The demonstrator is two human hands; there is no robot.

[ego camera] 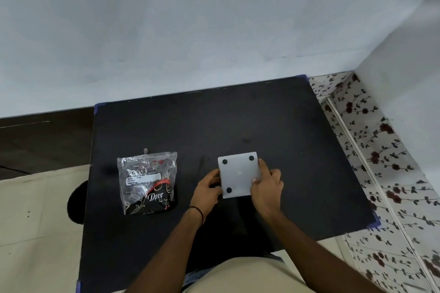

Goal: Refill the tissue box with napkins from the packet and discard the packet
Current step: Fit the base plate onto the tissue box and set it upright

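Note:
A white square tissue box lies upside down on the black table, its base with three visible black rubber feet facing up. My left hand grips its left edge and my right hand grips its right edge, covering one corner. To the left lies a clear plastic napkin packet with a white label and black-and-red printing, flat on the table and untouched.
The table stands against a pale wall. A dark round object sits on the floor by the table's left edge. Floral-patterned flooring runs along the right side.

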